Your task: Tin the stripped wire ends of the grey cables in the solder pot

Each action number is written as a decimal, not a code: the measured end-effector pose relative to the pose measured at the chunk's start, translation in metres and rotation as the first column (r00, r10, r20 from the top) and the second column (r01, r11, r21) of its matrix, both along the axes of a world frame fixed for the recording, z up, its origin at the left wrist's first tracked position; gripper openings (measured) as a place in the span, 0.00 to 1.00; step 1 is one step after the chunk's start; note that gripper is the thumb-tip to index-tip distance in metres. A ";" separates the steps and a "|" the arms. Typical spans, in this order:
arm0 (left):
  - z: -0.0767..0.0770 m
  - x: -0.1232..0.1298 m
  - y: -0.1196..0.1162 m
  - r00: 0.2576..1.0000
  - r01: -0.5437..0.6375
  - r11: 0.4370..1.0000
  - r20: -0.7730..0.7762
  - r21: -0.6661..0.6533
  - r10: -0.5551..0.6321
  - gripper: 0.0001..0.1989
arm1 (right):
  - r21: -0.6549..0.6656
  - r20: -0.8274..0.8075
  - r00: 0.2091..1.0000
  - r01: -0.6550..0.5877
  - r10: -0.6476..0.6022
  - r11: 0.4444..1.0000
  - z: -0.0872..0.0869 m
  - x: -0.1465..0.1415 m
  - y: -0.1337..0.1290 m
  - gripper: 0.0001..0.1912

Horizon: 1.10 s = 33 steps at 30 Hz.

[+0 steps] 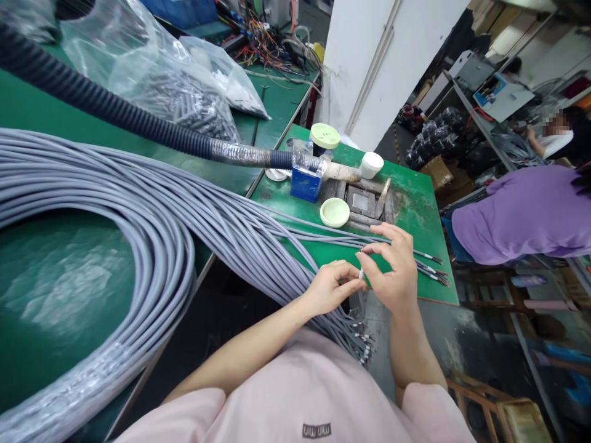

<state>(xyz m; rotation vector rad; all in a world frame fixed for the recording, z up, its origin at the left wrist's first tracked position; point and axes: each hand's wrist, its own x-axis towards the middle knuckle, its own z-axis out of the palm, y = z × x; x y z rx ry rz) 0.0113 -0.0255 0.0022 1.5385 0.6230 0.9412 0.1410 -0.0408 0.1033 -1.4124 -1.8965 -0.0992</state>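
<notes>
My left hand [333, 287] is closed in a pinch around a grey cable near its end. A white piece [361, 272] of that cable shows between my fingertips. Just above it, my right hand [396, 271] is closed with thumb and index finger at the thin dark wires of the same end; its other fingers are partly curled. A thick bundle of grey cables [221, 224] runs from the left to beneath my hands. Several cable ends with bared wires [436, 274] lie beyond my right hand, and more ends [364, 344] hang below near my body.
On the green bench stand a small metal pot [361, 202] with a spatula, a pale green lid [335, 212], a white tub [371, 165] and a blue box [305, 183]. A black corrugated hose [152, 123] crosses above the cables. A person in purple [526, 212] is at the right.
</notes>
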 end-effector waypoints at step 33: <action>0.000 -0.002 0.012 0.917 0.315 0.827 0.375 -0.466 -0.138 0.20 | 0.287 -0.262 0.964 0.121 -0.044 0.950 0.005 0.015 -0.017 0.05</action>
